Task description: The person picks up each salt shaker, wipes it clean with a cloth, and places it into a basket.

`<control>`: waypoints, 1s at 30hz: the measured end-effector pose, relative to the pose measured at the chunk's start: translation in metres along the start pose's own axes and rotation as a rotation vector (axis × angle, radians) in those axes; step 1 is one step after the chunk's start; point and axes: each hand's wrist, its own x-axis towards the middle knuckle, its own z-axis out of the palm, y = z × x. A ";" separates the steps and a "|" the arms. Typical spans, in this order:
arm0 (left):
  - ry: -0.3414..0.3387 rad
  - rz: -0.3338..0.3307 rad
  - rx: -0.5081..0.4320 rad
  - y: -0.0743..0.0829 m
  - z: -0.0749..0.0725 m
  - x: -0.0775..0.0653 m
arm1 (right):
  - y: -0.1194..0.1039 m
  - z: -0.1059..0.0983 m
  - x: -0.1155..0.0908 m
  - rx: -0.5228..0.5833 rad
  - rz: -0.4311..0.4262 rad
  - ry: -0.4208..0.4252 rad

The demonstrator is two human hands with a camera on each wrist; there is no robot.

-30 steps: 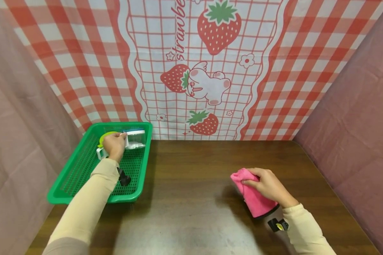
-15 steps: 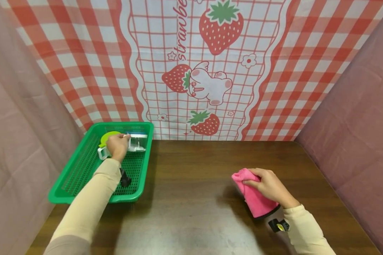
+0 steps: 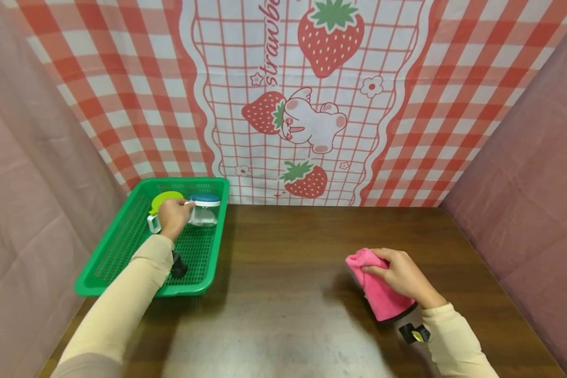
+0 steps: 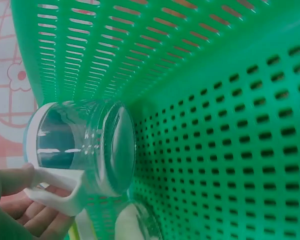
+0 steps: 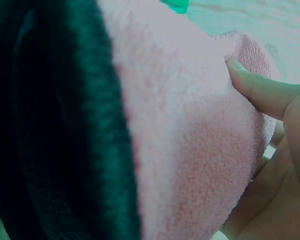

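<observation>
In the head view my left hand [image 3: 174, 216] reaches into the green basket [image 3: 185, 290]. It holds a clear jar [image 3: 205, 215] with a blue and white lid by the jar's white handle [image 4: 70, 200]. The left wrist view shows thumb and fingers around that handle, with the jar close to the basket wall. Beside this hand sits a second container with a yellow-green lid [image 3: 166, 200] and a white handle, partly hidden. My right hand [image 3: 403, 273] grips a folded pink cloth [image 3: 382, 296] with a dark edge, above or on the table at right.
The brown wooden table [image 3: 274, 273] stretches between basket and cloth. A red-and-white strawberry curtain [image 3: 312, 121] hangs behind it. Pink drapes [image 3: 524, 173] close off both sides. Black wrist camera mounts [image 3: 415, 333] sit by each sleeve.
The jar in my left hand has tilted, so its blue lid top now shows, and it sits slightly lower against the basket's far right corner. My right hand and the cloth stay nearly still.
</observation>
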 end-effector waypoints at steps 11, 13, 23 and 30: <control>-0.108 0.085 0.158 -0.002 -0.010 -0.004 | 0.000 -0.001 0.000 -0.010 -0.002 -0.007; -0.131 0.082 0.166 -0.002 -0.010 -0.004 | 0.000 -0.001 0.000 -0.006 0.002 -0.014; -0.202 0.068 0.177 -0.009 -0.004 -0.002 | 0.001 0.005 -0.001 -0.041 -0.010 -0.078; -0.258 0.037 0.176 -0.011 -0.002 0.000 | 0.000 0.007 -0.001 -0.198 -0.058 -0.075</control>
